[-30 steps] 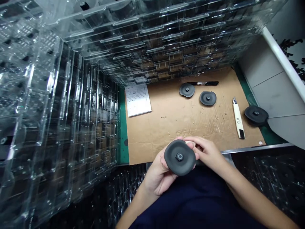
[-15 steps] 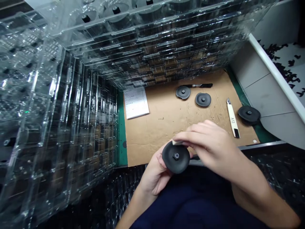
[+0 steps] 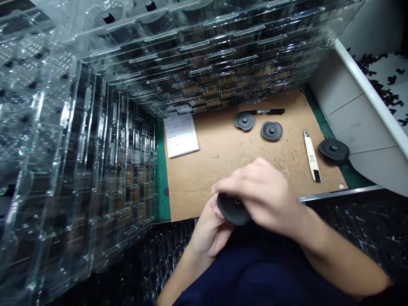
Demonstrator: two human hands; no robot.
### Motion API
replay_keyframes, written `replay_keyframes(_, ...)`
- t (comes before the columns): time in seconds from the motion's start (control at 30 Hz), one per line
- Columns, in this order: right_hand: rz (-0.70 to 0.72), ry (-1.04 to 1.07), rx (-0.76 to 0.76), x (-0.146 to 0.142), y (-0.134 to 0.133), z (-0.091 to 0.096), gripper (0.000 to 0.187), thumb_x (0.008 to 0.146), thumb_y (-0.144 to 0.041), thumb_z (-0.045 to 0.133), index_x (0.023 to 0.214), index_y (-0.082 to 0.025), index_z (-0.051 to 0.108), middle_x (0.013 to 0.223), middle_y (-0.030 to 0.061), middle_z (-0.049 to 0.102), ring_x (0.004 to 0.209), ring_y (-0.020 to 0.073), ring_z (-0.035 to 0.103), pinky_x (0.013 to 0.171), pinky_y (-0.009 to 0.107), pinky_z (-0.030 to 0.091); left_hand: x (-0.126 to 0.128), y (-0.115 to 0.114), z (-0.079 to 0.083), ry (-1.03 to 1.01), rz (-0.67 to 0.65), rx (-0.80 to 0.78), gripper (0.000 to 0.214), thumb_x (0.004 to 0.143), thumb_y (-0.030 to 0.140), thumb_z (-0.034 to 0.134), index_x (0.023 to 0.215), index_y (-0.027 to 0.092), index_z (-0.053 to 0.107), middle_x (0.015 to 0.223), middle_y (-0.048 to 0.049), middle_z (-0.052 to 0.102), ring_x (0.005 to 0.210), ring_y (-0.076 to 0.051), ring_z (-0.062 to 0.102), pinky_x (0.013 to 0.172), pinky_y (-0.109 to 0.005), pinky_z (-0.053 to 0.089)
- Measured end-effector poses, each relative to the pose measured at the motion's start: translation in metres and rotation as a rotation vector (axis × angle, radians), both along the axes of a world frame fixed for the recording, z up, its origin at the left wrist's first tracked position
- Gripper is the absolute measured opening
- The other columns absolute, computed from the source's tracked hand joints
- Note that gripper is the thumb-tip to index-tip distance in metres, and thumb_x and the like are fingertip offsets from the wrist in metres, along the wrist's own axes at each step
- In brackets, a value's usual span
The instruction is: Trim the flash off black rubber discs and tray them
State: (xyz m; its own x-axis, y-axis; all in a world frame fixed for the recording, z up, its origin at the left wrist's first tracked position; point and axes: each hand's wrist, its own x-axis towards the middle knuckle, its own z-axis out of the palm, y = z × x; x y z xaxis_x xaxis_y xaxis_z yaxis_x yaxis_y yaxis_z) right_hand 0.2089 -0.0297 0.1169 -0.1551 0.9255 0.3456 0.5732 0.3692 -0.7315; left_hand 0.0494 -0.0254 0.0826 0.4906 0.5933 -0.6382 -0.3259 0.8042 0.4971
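My left hand [image 3: 212, 227] is closed on a round black disc [image 3: 231, 210] with a small hub at its centre, holding it tilted near my body. Across the top of that disc lies my right hand [image 3: 263, 193], blurred by motion, with its fingers bent and pressed together. Whatever is between those fingers is hidden now. Two similar discs, a left one [image 3: 244, 122] and a right one [image 3: 272, 131], rest on the cardboard [image 3: 210, 170]. Another black disc [image 3: 333, 151] sits at the right by the grey wall.
A white-handled cutter [image 3: 310, 157] and a black pen [image 3: 267, 111] lie on the cardboard, with a printed paper [image 3: 181, 138] at its left. Stacked clear plastic trays rise at the left [image 3: 105, 170] and back [image 3: 207, 55]. Small black pieces [image 3: 385, 89] lie beyond the white ledge.
My right hand has swept left over the disc, covering more of its face. The small whitish piece seen at its fingertips is now out of sight. My left hand keeps its hold.
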Motion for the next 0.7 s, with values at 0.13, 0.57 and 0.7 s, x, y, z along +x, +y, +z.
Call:
replay_keyframes(0.13, -0.286, 0.075, -0.324, 0.018, -0.004, -0.041, 0.022, 0.090, -0.020, 0.051, 0.106, -0.025, 0.065, 0.099, 0.0002, 0.069, 0.088, 0.0149, 0.061, 0.078, 0.030, 0.042, -0.006, 0.003, 0.001, -0.201, 0.009, -0.022, 0.062, 0.063, 0.047, 0.075, 0.118, 0.024, 0.059, 0.124, -0.0084, 0.061, 0.104, -0.026, 0.063, 0.102, -0.041, 0.040)
replay_keyframes(0.57, -0.407, 0.159, -0.224, 0.000, -0.020, -0.015, 0.028, 0.091, -0.022, 0.050, 0.117, -0.023, 0.059, 0.110, 0.0037, 0.065, 0.086, 0.0160, 0.060, 0.072, 0.029, 0.048, -0.003, 0.002, -0.001, -0.183, 0.042, -0.002, 0.053, 0.071, 0.039, 0.072, 0.120, 0.024, 0.058, 0.124, -0.0069, 0.061, 0.112, -0.025, 0.059, 0.100, -0.036, 0.044)
replay_keyframes(0.7, -0.068, 0.095, -0.037, -0.022, -0.020, 0.008, 0.025, 0.089, -0.013, 0.047, 0.112, -0.013, 0.059, 0.096, 0.0073, 0.067, 0.084, 0.0172, 0.059, 0.078, 0.034, 0.046, -0.003, 0.007, -0.001, -0.085, 0.075, 0.053, 0.043, 0.073, 0.026, 0.073, 0.114, 0.025, 0.060, 0.116, -0.0026, 0.065, 0.107, -0.019, 0.061, 0.095, -0.028, 0.047)
